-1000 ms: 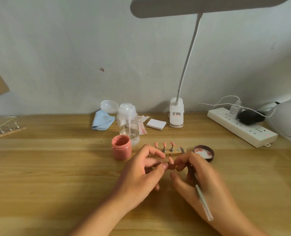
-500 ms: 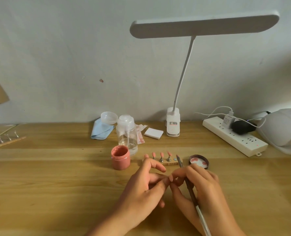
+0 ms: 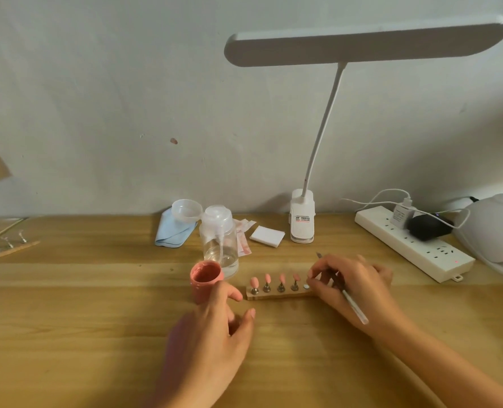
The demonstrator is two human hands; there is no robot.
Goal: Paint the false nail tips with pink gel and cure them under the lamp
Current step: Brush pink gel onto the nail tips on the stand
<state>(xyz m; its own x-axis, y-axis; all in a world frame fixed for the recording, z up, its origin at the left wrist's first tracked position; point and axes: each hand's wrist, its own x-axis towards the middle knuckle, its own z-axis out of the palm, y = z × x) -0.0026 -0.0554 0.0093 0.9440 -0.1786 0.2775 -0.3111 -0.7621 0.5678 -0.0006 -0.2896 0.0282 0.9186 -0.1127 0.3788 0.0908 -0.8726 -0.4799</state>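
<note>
Standing on small metal pegs [image 3: 280, 288] along a wooden holder strip [image 3: 273, 295] on the desk [image 3: 67, 319], 4 pink nail tips [image 3: 282, 278] look coated, while the 5th spot at the right end shows only a bare metal disc [image 3: 306, 286]. The right hand [image 3: 353, 287] grips the brush [image 3: 353, 307] through its curled fingers, thumb and forefinger close together just beside that disc; whether they pinch a tip I cannot tell. The left hand [image 3: 212, 334] hovers loosely curled and empty beside the open pink gel pot [image 3: 205, 276]. Painting seems nearly finished; next comes seating a 5th tip squarely, then carrying the strip level to the white curing lamp [image 3: 497, 234] at far right
</note>
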